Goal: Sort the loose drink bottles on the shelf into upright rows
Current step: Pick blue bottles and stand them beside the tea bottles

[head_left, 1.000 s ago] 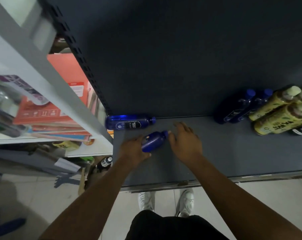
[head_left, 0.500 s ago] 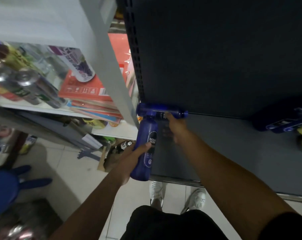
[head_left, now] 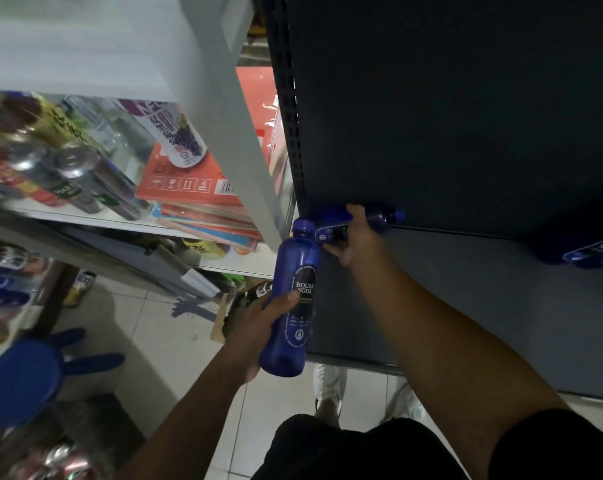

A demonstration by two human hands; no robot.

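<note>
The dark grey metal shelf [head_left: 483, 306] fills the right side of the view. At its far right edge is a group of dark blue bottles [head_left: 591, 254], cut off by the frame, so I cannot tell for sure if they stand upright.

The blue plastic bottle with the black Bolsa Soda label [head_left: 293, 299] is in the air beside the front left corner of the shelf and does not touch it. Its long axis runs away from the person, with the cap toward the back corner and the base near the body.

The second blue plastic bottle [head_left: 379, 216] lies on its side in the back left corner, against the back panel. Its long axis runs along this panel and its cap points to the right.

The left hand [head_left: 258, 327] is closed round the lower body of the first bottle. The right hand [head_left: 355, 240] has its fingers curled round the middle of the lying bottle.

In my judgement this is the collecting step. The next move calls for lifting the lying bottle, turning it cap up, and setting both beside the group.
</note>
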